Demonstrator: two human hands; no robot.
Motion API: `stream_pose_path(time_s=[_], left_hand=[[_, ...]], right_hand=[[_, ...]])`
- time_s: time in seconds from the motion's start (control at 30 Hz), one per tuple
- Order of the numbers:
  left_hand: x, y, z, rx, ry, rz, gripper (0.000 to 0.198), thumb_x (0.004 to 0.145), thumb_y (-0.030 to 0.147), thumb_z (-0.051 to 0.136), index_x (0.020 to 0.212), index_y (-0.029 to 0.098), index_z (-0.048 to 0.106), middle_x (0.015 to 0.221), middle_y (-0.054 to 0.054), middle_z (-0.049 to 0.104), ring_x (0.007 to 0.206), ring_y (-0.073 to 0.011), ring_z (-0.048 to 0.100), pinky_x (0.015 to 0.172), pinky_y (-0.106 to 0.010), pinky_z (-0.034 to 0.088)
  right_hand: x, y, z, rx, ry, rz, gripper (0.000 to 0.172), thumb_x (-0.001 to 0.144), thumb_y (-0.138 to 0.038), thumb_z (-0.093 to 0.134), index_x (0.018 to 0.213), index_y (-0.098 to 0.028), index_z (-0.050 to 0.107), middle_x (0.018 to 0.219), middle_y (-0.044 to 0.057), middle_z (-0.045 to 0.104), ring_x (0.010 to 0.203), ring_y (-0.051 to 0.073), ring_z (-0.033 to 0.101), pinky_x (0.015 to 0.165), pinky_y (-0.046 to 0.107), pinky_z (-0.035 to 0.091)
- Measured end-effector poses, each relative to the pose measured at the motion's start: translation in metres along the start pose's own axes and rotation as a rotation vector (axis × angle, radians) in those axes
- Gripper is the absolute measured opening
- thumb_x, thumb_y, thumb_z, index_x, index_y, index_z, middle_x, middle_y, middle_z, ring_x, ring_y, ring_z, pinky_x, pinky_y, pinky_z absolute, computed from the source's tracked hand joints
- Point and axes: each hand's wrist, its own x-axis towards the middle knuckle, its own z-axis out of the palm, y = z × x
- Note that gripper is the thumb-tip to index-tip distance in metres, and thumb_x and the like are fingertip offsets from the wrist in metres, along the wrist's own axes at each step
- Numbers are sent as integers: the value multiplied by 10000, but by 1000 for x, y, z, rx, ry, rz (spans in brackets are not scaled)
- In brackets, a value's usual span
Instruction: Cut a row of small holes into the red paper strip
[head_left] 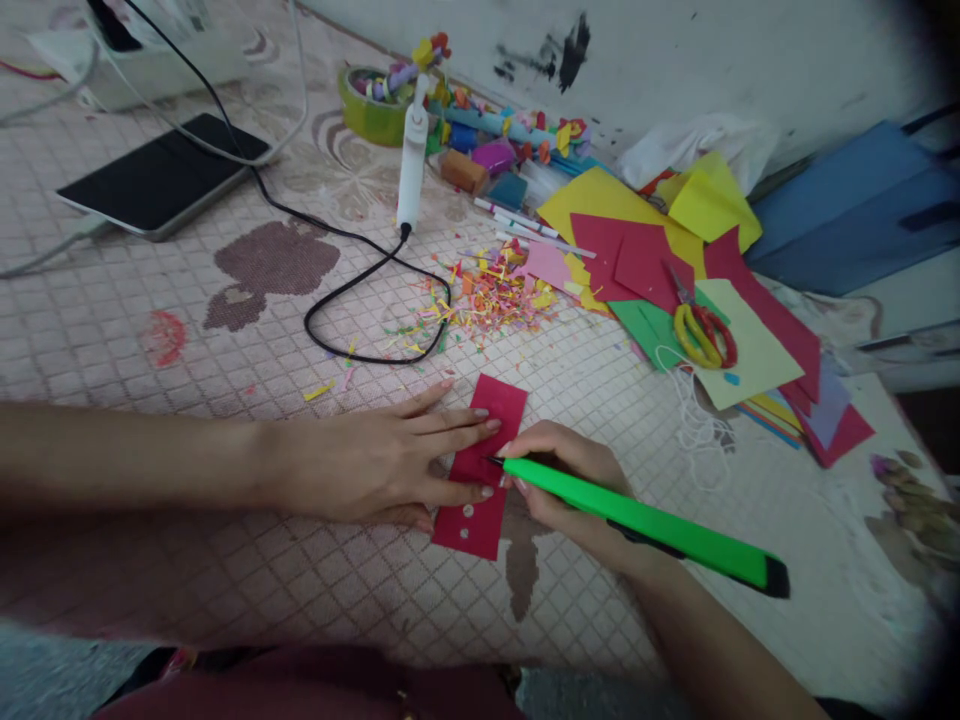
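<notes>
Red strip (472,466) partly hidden beneath left hand (375,455), spread flat, gripping nothing; tip of green pen-like tool (645,518), closed in right hand (574,450), hard to make out. Strip oblong, pale round spots (468,510) near lower end, lying on desk (322,590).

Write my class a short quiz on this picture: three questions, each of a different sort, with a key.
1. True or false: the left hand touches the red paper strip.
2. Who holds the green tool? A) left hand B) right hand C) neither hand
3. Fill in: besides red, the scissors show the bright colour ____.

Key: 1. True. 2. B. 3. Yellow.
</notes>
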Motion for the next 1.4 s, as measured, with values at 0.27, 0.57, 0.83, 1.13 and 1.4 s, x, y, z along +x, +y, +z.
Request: stream_pose_path(time_s=[0.27,0.57,0.83,1.13,1.4], left_hand=[[-1,3,-2,8,28,-9,446,999,323,660,1436,267,591,1613,-219,417,1536,-331,363,1252,-638,218],[-3,9,2,89,70,-35,523,934,362,753,1428,284,598,1584,-176,480,1493,-353,434,1262,-659,185],[-3,4,1,42,-5,-1,490,1004,340,645,1477,267,540,1632,-215,385,1570,-325,282,1252,-637,233],[-2,8,1,57,52,-38,464,966,333,704,1414,275,597,1600,-174,459,1519,-329,398,1269,-633,182],[-5,11,3,165,75,-40,610,928,393,756,1486,314,524,1522,-166,555,1440,-340,503,1247,-672,210]], right_hand=[[-1,1,0,-3,7,5,260,815,-55,590,957,-246,694,830,-11,757,705,122,709,643,231,558],[-1,1,1,11,7,18,251,823,-55,603,957,-249,691,847,-9,765,740,132,721,668,240,570],[-2,2,2,23,11,15,243,831,-60,593,954,-247,688,845,-11,760,747,127,721,673,234,567],[-1,0,1,-1,14,27,247,826,-49,601,938,-248,693,840,-11,769,723,132,720,647,238,566],[-5,3,1,26,-4,39,274,830,-45,600,982,-253,691,876,-14,759,773,128,716,693,239,569]])
